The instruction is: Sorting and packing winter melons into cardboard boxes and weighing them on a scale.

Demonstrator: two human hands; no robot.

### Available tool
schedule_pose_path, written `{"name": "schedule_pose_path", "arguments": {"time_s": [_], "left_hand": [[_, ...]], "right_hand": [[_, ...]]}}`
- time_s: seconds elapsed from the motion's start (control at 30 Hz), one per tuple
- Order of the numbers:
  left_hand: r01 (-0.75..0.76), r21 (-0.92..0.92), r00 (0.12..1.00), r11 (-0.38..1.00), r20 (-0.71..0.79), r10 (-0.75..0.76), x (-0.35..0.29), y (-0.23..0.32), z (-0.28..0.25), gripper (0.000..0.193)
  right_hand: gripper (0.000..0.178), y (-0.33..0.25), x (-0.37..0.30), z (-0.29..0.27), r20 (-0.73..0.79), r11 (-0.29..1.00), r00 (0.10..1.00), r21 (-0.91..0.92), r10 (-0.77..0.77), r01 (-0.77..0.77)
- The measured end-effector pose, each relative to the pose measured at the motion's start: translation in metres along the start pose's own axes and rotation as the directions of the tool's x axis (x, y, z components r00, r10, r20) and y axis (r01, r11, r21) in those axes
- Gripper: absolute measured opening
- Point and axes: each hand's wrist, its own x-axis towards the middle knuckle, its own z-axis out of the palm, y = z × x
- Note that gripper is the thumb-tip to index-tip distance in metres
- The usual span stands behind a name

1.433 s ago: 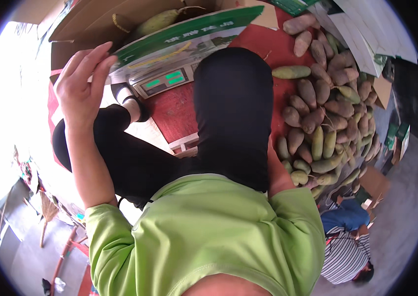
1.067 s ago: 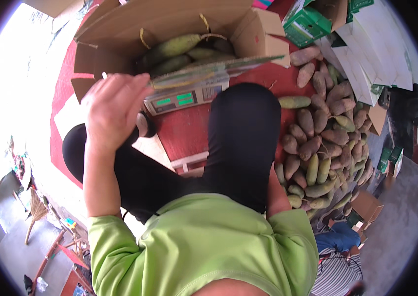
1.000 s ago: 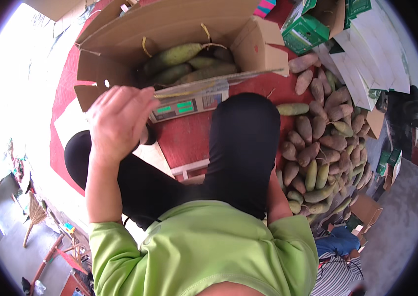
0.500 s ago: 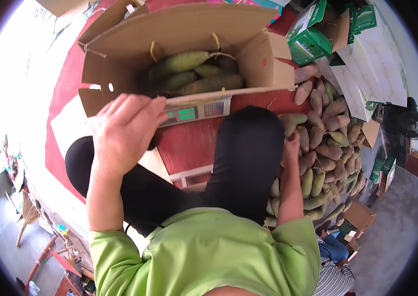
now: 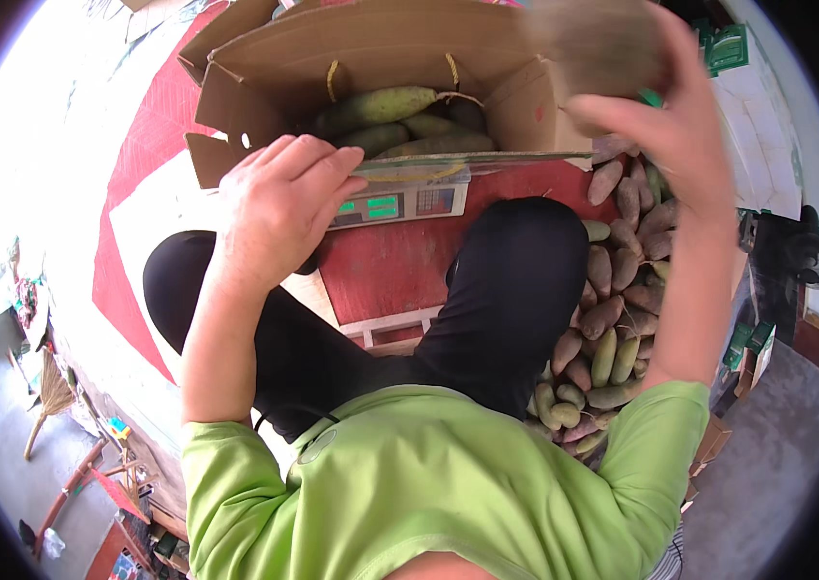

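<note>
My left hand (image 5: 277, 211) is at the near edge of an open cardboard box (image 5: 390, 46), its fingers bent over the rim at the left. Inside the box lie several green radishes (image 5: 379, 108). Under it sits a digital scale (image 5: 440, 201) with a lit green display. Off to the right, my right hand (image 5: 672, 135) is raised high and closed around a muddy radish (image 5: 601, 46), which is motion-blurred and looks large near the camera. That radish is beside the box's right end and partly covers it.
A pile of soil-coated radishes (image 5: 626, 261) lies to the right of my knee. White and green cartons (image 5: 748, 126) stand behind the pile. Red sheeting (image 5: 380, 271) covers the floor before me, with a low wooden frame (image 5: 400, 327) between my legs. A broom (image 5: 50, 391) is far left.
My right hand has risen from the pile with a radish in it, coming up toward the box's right end. My left hand still touches the box rim, and the whole view has shifted slightly.
</note>
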Motion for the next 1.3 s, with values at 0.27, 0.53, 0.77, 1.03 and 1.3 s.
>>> {"name": "schedule_pose_path", "arguments": {"time_s": [0.27,0.53,0.77,1.03,1.3], "left_hand": [[0.009,-0.015,1.0,1.0,0.006,-0.009,0.001,0.002,-0.003,0.02],[0.002,0.048,0.998,0.999,-0.056,0.001,0.003,-0.008,-0.001,0.025],[-0.012,0.089,0.995,0.996,-0.101,0.021,0.003,-0.015,-0.006,0.029],[0.207,-0.052,0.959,0.977,-0.189,-0.213,-0.005,-0.034,-0.018,0.02],[0.422,-0.708,0.505,0.566,-0.335,-0.795,-0.017,-0.092,-0.044,0.034]], "right_hand": [[0.071,0.022,0.042,0.105,0.498,0.921,0.862,-0.374,0.099,0.111],[0.044,-0.006,0.041,0.043,0.081,0.989,0.997,0.149,-0.005,-0.007],[0.029,0.072,0.015,0.018,-0.375,0.96,0.908,0.268,0.187,-0.087],[0.041,0.145,-0.002,-0.013,-0.316,0.897,0.853,0.299,0.416,-0.326],[0.033,0.228,-0.029,-0.017,-0.161,0.557,0.552,0.457,0.818,-0.693]]}}
